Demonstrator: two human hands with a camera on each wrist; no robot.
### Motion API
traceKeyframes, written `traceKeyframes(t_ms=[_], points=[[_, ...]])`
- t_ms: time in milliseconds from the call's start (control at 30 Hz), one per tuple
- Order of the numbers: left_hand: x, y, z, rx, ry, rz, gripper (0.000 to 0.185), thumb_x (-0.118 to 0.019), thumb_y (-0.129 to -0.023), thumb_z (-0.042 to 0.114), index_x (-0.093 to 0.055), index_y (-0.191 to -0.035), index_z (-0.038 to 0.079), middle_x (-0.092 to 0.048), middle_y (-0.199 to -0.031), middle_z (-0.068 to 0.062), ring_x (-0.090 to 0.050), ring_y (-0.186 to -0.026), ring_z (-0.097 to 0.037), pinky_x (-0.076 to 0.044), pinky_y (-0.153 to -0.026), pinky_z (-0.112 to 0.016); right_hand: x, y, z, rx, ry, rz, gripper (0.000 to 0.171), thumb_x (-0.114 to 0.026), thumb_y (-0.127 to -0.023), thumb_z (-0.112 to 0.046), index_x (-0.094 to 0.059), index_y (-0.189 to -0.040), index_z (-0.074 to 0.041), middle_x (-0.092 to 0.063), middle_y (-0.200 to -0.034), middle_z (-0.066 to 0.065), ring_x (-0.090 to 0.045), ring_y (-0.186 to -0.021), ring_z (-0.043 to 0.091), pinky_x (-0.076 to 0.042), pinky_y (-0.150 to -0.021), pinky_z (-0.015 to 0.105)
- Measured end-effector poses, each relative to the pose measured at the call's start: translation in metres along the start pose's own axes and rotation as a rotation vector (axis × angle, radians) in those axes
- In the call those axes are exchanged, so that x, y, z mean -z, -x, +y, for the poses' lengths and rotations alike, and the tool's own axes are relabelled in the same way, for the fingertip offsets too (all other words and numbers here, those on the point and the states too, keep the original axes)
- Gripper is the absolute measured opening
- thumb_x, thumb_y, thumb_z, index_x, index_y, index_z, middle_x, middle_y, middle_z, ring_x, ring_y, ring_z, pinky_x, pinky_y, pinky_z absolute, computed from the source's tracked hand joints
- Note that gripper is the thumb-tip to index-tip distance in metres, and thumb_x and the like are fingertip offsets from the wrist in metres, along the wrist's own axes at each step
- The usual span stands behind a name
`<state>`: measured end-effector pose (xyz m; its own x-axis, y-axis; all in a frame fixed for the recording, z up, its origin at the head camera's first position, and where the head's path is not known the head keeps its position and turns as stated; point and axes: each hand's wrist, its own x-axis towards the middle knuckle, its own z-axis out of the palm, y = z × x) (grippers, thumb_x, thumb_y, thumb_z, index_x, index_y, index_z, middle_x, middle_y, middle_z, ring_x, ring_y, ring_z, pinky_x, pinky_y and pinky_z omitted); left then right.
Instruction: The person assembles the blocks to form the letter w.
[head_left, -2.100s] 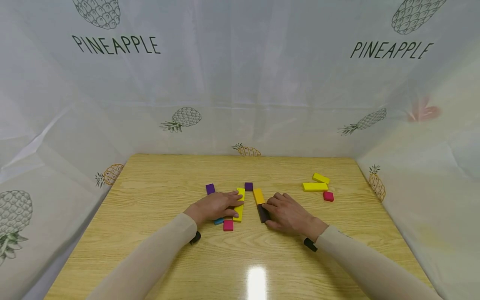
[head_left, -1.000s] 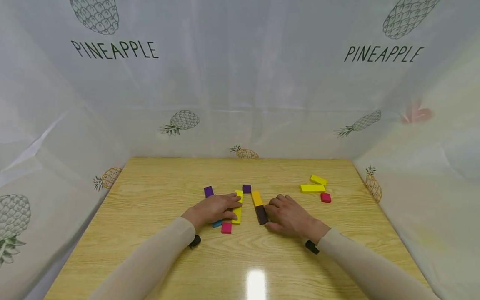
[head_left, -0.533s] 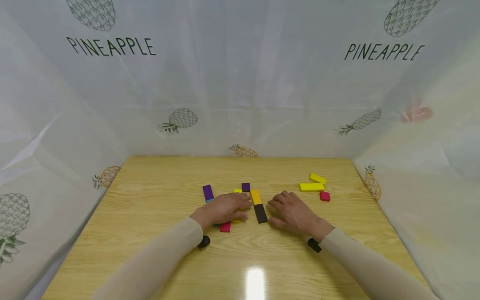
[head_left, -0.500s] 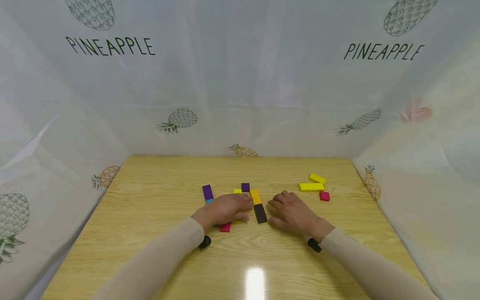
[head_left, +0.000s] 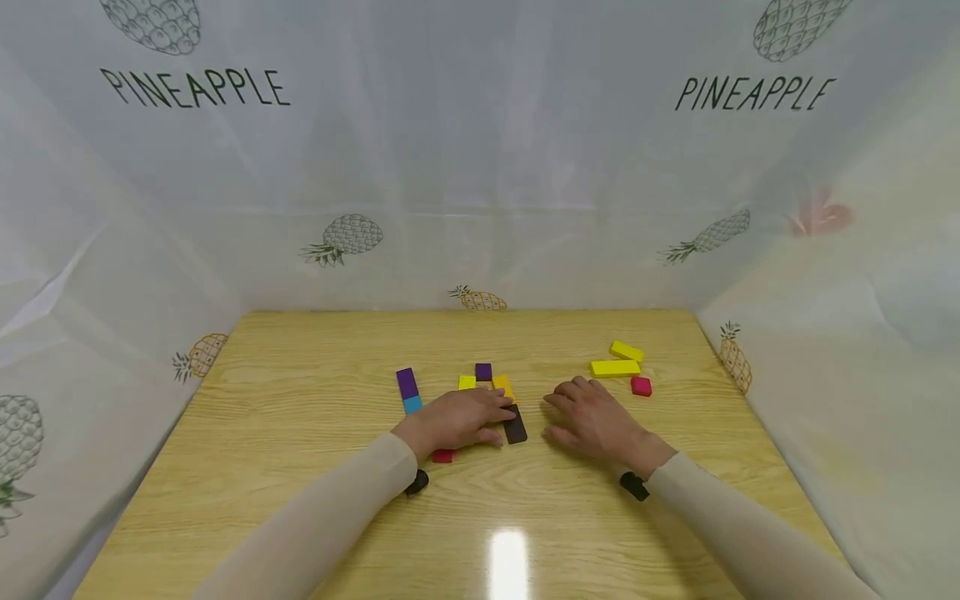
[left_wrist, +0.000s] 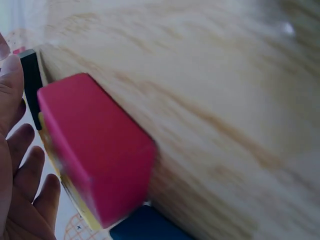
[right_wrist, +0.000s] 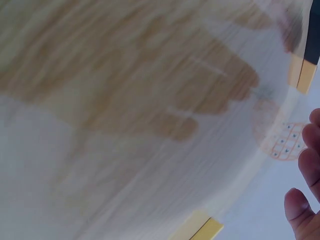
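My left hand (head_left: 459,418) lies low over the blocks with loosely extended fingers. Its fingertips overlap the left edge of the black block (head_left: 516,425), which sits end to end with the orange block (head_left: 503,387). Most of a long yellow block (head_left: 467,382) is hidden beneath this hand. In the left wrist view a pink block (left_wrist: 97,150) looms close, with a blue block (left_wrist: 150,225) at its lower end. My right hand (head_left: 596,421) is right of the black block, fingers relaxed and bent, nothing in them; bare wood shows between.
A small dark purple block (head_left: 483,372) sits behind the orange one. Left of the hands, a purple block (head_left: 407,383) meets a light blue block (head_left: 412,405). Back right lie two yellow blocks (head_left: 615,368) and a small pink-red block (head_left: 641,386). A printed curtain (head_left: 480,167) surrounds the table.
My left hand has moved right, off the long yellow block to the black block's edge. The right hand has let go of the black block and drawn away to the right.
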<state>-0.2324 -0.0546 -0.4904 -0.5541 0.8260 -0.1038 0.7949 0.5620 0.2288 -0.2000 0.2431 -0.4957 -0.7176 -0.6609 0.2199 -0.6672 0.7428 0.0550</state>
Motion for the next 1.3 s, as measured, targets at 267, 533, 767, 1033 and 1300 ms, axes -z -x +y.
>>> traceKeyframes(t_ms=[267, 533, 767, 1033, 1300], points=[[0.001, 0.002, 0.001, -0.007, -0.017, -0.016, 0.058, -0.058, -0.106, 0.051, -0.053, -0.158, 0.025, -0.044, -0.167, 0.001, -0.036, -0.158, -0.021, -0.038, -0.125, -0.042, 0.002, 0.013, 0.025, -0.100, 0.006, 0.030, 0.049, -0.074, -0.098, -0.041, -0.071, -0.129, -0.003, -0.069, -0.125, 0.012, -0.061, -0.113, 0.032, -0.052, -0.102, 0.052], [0.001, -0.001, 0.003, -0.021, -0.059, -0.036, 0.065, -0.063, -0.101, 0.052, -0.051, -0.159, 0.025, -0.041, -0.169, 0.003, -0.032, -0.159, -0.018, -0.038, -0.125, -0.039, 0.010, 0.047, 0.071, -0.263, 0.086, 0.090, 0.040, -0.077, -0.097, -0.034, -0.071, -0.117, 0.000, -0.068, -0.118, 0.019, -0.059, -0.108, 0.042, -0.051, -0.089, 0.061], [-0.002, -0.003, 0.001, -0.034, -0.081, -0.010, 0.064, -0.062, -0.101, 0.054, -0.052, -0.158, 0.024, -0.044, -0.167, 0.002, -0.036, -0.158, -0.019, -0.041, -0.123, -0.039, 0.020, 0.071, 0.097, -0.418, 0.026, -0.036, 0.052, -0.073, -0.099, -0.038, -0.066, -0.129, 0.003, -0.063, -0.130, 0.027, -0.054, -0.118, 0.050, -0.046, -0.092, 0.067], [-0.006, -0.001, -0.003, -0.016, -0.060, 0.042, 0.052, -0.054, -0.108, 0.051, -0.058, -0.153, 0.026, -0.051, -0.162, 0.004, -0.041, -0.155, -0.016, -0.041, -0.123, -0.037, 0.016, 0.079, 0.106, -0.405, 0.015, -0.077, 0.050, -0.072, -0.101, -0.034, -0.066, -0.134, 0.003, -0.066, -0.127, 0.025, -0.056, -0.116, 0.049, -0.047, -0.088, 0.066], [-0.008, -0.001, -0.004, -0.016, -0.043, 0.031, 0.054, -0.054, -0.108, 0.051, -0.056, -0.154, 0.025, -0.049, -0.163, 0.003, -0.040, -0.156, -0.018, -0.041, -0.123, -0.039, 0.011, 0.077, 0.109, -0.378, 0.020, -0.038, 0.037, -0.073, -0.099, -0.022, -0.069, -0.127, 0.003, -0.069, -0.120, 0.023, -0.059, -0.110, 0.046, -0.049, -0.084, 0.064]])
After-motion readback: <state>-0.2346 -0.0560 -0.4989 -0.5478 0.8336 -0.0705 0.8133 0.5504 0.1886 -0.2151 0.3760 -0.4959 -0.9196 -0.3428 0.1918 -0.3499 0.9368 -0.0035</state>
